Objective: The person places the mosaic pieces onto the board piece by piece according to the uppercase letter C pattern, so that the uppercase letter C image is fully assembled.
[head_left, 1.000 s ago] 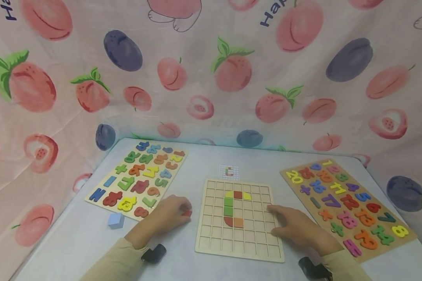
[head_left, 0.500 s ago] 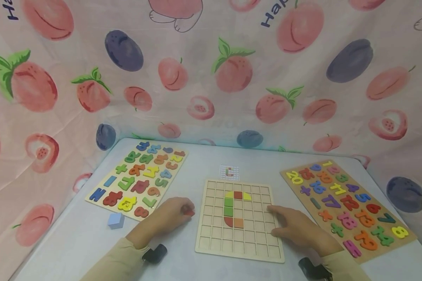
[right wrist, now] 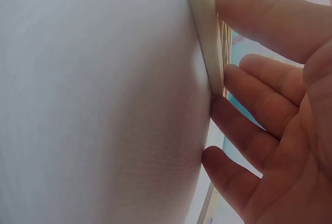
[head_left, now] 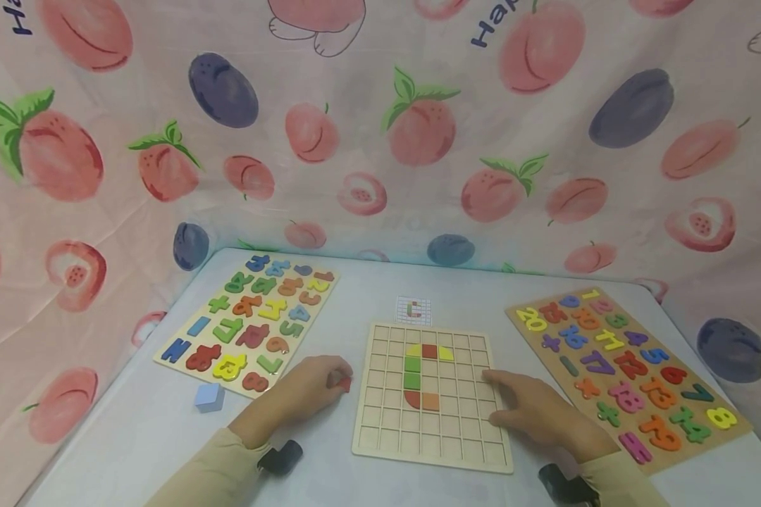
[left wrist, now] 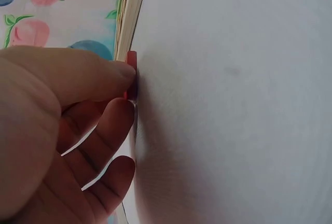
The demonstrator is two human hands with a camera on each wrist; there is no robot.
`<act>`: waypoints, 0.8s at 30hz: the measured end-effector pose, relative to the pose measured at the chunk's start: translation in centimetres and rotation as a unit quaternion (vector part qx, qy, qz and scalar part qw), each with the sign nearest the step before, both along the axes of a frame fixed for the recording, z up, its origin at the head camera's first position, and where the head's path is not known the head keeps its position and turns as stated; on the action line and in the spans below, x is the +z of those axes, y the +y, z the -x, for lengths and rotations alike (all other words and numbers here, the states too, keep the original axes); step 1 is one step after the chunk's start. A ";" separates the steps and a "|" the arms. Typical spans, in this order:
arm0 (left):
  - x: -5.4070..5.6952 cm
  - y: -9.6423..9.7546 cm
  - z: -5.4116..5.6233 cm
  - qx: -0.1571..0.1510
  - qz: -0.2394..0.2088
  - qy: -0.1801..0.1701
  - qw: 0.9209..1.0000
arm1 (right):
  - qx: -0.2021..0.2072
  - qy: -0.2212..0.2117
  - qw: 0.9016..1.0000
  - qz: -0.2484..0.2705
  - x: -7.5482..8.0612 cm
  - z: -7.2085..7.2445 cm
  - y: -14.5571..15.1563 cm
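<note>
My left hand (head_left: 313, 386) is low over the table, left of the wooden grid board (head_left: 463, 451). Between thumb and fingers it pinches a thin red tile (left wrist: 132, 57), seen edge-on in the left wrist view close to the tabletop. Set in the board's squares are yellow, red, green and orange tiles, among them a rounded red one (head_left: 412, 400) and an orange one (head_left: 430, 402). My right hand (head_left: 533, 408) rests at the board's right edge, thumb and fingers spread along the rim (right wrist: 205, 32). A small printed card (head_left: 413, 310) with a grid picture lies just behind the board.
A number-puzzle board (head_left: 320, 299) lies at the left, and another number board (head_left: 545, 345) at the right. A light blue cube (head_left: 209, 398) sits near the left board's front edge. A fruit-patterned curtain (head_left: 368, 127) hangs behind the table.
My left hand has shifted slightly right toward the grid board, and the red tile has turned a little in its fingers. The right hand and the board have stayed put.
</note>
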State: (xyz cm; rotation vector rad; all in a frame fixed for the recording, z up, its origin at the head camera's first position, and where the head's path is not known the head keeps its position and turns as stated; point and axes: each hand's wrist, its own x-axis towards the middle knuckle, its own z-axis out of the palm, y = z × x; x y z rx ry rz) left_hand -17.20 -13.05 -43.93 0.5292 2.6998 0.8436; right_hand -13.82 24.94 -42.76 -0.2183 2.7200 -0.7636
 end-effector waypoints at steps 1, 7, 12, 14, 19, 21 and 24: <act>0.0 0.0 0.0 -0.001 0.000 0.002 1.000 | -0.001 -0.001 1.000 -0.002 0.0 0.0 0.0; 0.1 0.1 0.0 -0.016 -0.017 -0.007 1.000 | -0.003 -0.005 1.000 -0.001 0.0 0.1 0.0; 0.2 0.2 0.0 -0.030 -0.015 -0.011 0.999 | 0.001 -0.002 1.000 0.000 0.1 0.0 0.0; 0.2 0.3 0.0 -0.030 -0.011 -0.013 0.999 | 0.005 0.001 1.000 0.003 0.2 0.0 0.0; 0.2 0.2 0.0 -0.020 -0.007 -0.012 1.000 | 0.008 0.003 1.000 0.006 0.2 -0.1 0.0; 0.2 0.2 0.0 -0.016 -0.005 -0.009 1.000 | 0.008 0.003 1.000 0.007 0.2 -0.1 0.1; 0.1 0.2 0.1 -0.013 0.003 0.000 1.000 | 0.010 0.003 1.000 0.008 0.1 -0.1 0.1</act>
